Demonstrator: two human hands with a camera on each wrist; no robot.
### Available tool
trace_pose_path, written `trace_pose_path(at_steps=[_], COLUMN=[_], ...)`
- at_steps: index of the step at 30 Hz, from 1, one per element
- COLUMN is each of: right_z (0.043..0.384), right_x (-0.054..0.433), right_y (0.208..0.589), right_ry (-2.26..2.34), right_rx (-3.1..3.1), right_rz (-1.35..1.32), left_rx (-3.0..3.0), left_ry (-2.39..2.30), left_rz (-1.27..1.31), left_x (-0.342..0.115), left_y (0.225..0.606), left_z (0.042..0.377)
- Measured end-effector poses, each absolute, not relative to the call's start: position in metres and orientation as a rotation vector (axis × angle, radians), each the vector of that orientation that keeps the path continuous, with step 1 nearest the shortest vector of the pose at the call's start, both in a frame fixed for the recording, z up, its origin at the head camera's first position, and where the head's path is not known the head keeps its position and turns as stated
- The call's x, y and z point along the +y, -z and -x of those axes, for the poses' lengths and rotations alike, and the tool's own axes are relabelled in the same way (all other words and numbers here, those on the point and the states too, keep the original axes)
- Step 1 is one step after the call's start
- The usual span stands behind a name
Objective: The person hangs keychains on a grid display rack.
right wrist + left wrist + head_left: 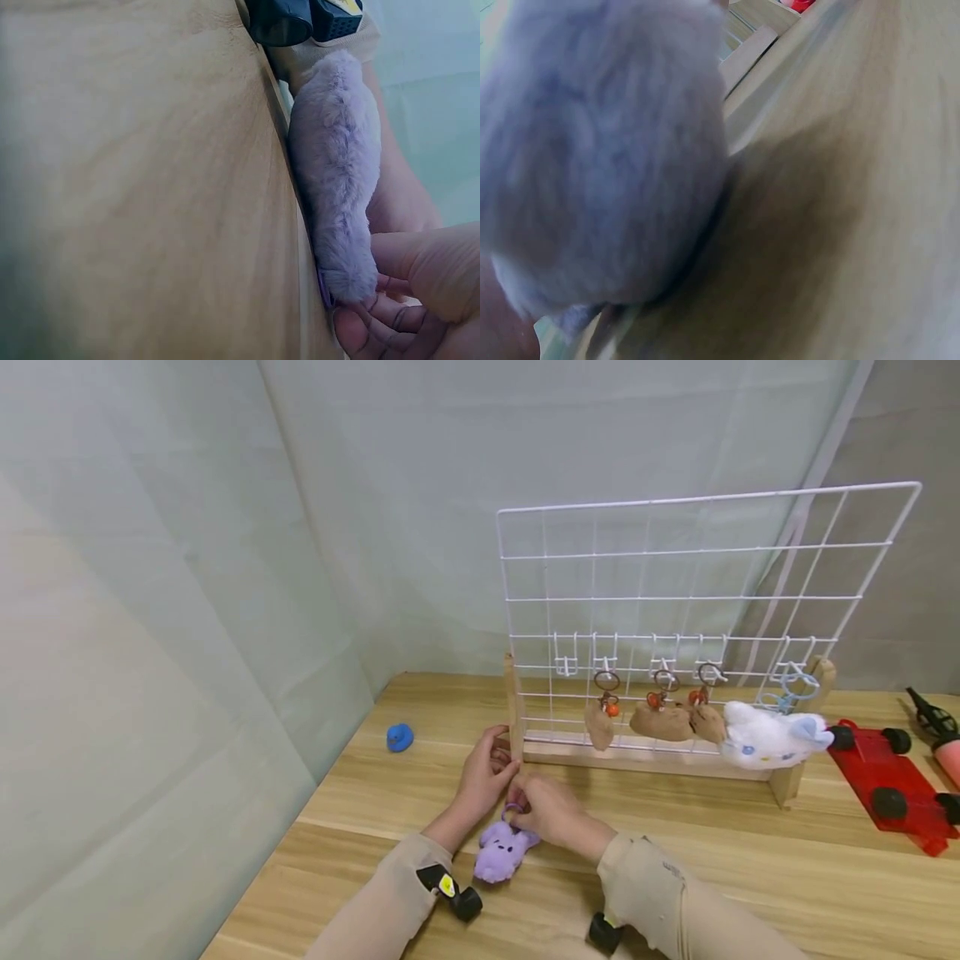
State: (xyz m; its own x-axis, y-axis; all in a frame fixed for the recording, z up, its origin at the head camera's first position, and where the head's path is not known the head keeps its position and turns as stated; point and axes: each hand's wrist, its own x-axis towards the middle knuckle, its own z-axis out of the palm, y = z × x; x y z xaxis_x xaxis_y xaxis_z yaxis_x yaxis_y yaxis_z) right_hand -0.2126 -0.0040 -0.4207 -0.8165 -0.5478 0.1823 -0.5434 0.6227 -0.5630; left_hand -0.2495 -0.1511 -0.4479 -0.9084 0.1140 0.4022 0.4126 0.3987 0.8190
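A purple plush keychain (500,852) with a small dark-eyed face lies on the table in front of the rack. My right hand (551,810) pinches it at the purple ring (512,810) at its top. In the right wrist view the plush (335,180) shows from the side, with the right fingertips at its ring end. My left hand (483,772) rests just beside the rack's left wooden post (514,710), fingers loosely bent, its thumb near the right fingertips. Purple fur (607,150) fills much of the left wrist view and hides the left fingers there.
The white wire rack (675,597) stands ahead on a wooden base. From its hooks hang several brown plush keychains (660,723) and a white plush (772,739); the leftmost hook (566,666) is bare. A blue rubber duck (400,737) sits left, a red toy car (892,777) right.
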Motion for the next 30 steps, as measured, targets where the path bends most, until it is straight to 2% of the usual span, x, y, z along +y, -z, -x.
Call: trace_pose_path(at_steps=[12, 30], right_z=[0.214, 0.204], right_x=[0.008, 0.025], right_y=[0.419, 0.387], right_ry=[1.211, 1.377], right_rx=[2.685, 2.55], right_rz=[0.948, 0.913], left_rx=[-2.375, -2.386], left_ry=[1.517, 1.527], left_rz=[0.46, 0.451], left_x=[-0.152, -0.152], left_y=[0.449, 0.446], left_z=[0.25, 0.249])
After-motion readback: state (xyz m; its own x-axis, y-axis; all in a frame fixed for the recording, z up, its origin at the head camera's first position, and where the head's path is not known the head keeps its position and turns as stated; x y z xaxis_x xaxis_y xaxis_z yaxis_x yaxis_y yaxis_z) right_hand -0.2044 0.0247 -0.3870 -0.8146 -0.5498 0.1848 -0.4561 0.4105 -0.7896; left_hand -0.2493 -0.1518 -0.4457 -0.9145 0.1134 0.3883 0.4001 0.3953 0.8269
